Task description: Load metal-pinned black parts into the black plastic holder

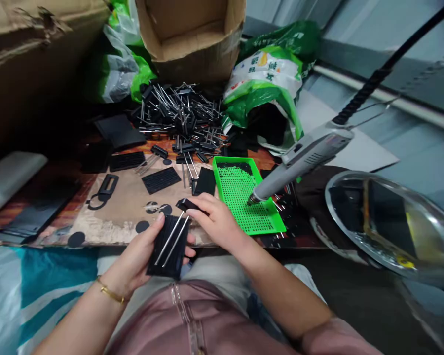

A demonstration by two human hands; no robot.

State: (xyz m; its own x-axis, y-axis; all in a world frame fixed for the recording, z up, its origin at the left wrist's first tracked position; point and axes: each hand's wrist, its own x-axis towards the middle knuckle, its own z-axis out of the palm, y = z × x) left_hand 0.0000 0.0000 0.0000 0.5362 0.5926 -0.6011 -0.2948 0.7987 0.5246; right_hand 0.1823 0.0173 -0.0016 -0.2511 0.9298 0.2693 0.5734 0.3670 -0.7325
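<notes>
Panel (174, 256) sits left of the tray (240, 198) and nearer my camera, gripped in my left hand (138, 250), fingers curled behind it, thumb at its edge. My right hand (217, 221) pinches the block (185, 204), whose two rods (170, 237) lie over the panel; I can't tell if they touch. I see the driver (303, 155) slanting above the tray.
</notes>
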